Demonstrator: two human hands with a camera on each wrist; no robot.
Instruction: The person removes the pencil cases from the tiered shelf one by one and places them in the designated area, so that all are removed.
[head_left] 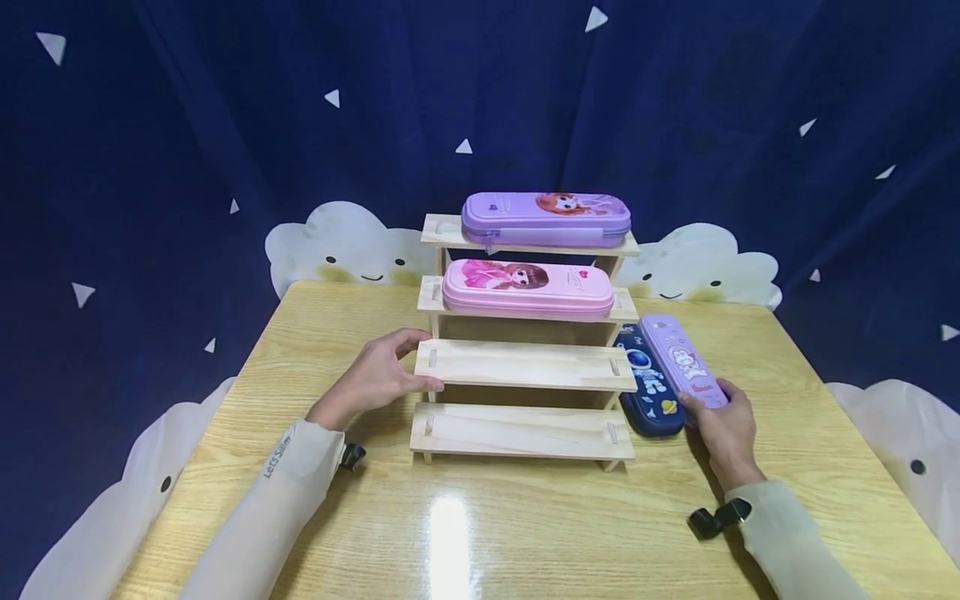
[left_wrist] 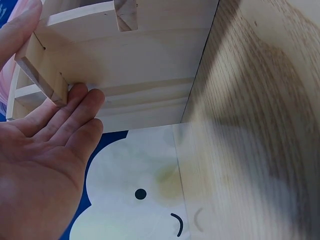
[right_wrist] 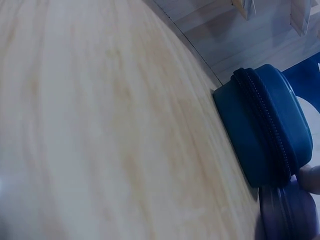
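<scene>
2 hands (head_left: pixel 378 375), 4 pencil cases (head_left: pixel 545 218), 1 rack (head_left: pixel 525 367).

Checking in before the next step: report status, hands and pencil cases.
Left hand steadies wooden rack. Right hand grips lilac pencil case, navy case alongside. Two lower shelves bare.

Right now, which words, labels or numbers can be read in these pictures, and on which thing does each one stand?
"Let's Slim": on the left sleeve, near the wrist; the last letters are unsure.
Pink pencil case: small print near its right end, too small to read.
Light purple pencil case under the right hand: a short word near its front end, blurred.
Navy pencil case: print at its far end, unreadable.
</scene>
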